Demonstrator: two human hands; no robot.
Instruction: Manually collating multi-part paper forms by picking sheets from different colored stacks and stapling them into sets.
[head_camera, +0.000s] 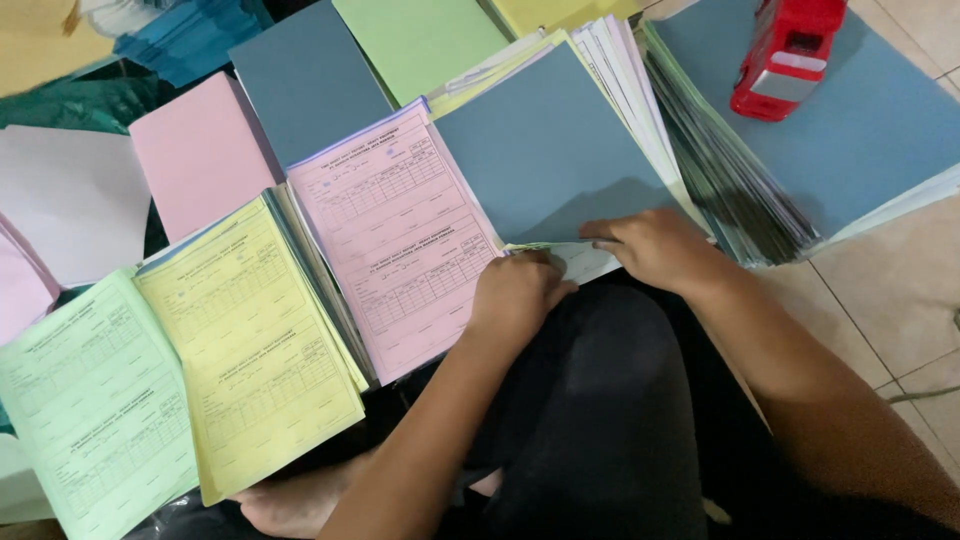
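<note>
- Presently, both hands meet at the near edge of a grey-blue sheet (550, 150) lying on top of a paper stack at centre frame.
- Left hand (515, 292): fingers curled closed, pinching the lower left corner of the stack, at about 7 o'clock from the grey-blue sheet's middle.
- Right hand (650, 245): fingers bent and pressed on the sheet's bottom edge, at about 5 o'clock from its middle; thumb hidden, so whether it pinches the edge or only rests on it cannot be told.
- Pink printed form (395, 235) lies just beside the hands at 9 o'clock, its right edge touching the grey-blue sheet.
- Yellow printed form (250, 340) and green printed form (85, 410) follow further toward 8 o'clock, each overlapping the next.
- Fanned stack of white and dark-edged sheets (720, 170) sits at 2 o'clock from the right hand, resting on a larger blue sheet (880, 130).
- Red stapler-like tool (785, 55) stands on that larger blue sheet at 1 o'clock, well apart from both hands.
- Tiled floor (880, 310) shows at 3 o'clock.
</note>
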